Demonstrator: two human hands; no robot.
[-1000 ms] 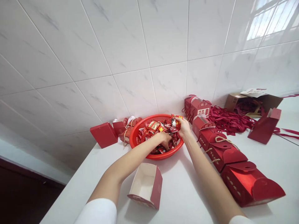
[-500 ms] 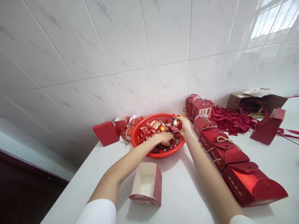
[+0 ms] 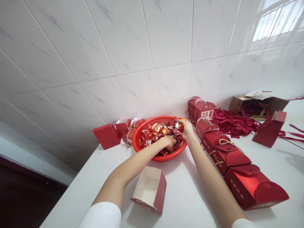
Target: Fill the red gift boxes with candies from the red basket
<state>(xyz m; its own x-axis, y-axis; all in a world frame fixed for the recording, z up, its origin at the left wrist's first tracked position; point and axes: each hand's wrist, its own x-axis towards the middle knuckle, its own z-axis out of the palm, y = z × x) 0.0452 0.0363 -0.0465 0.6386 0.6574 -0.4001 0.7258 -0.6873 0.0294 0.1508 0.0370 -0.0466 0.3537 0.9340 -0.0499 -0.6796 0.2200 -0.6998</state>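
Observation:
A red plastic basket (image 3: 136,144) full of wrapped candies (image 3: 156,127) stands against the tiled wall. My left hand (image 3: 169,142) reaches down among the candies on the basket's right side; its fingertips are buried and what they hold, if anything, is hidden. At the basket's right rim my right hand (image 3: 186,128) is closed around several red-wrapped candies (image 3: 178,124). Nearer to me, an open red box (image 3: 148,188) with a pale, bare inside lies on the white table, below my left forearm.
Closed red boxes (image 3: 254,186) line up along the right. Behind them are a heap of dark red ribbons (image 3: 235,122), a cardboard box (image 3: 276,104) and a standing red box (image 3: 269,129). More red boxes (image 3: 107,136) sit left of the basket, near the table's left edge (image 3: 71,186).
My left hand has sunk a little deeper into the candies. The open box has turned slightly beside my left forearm. The whole view has shifted slightly.

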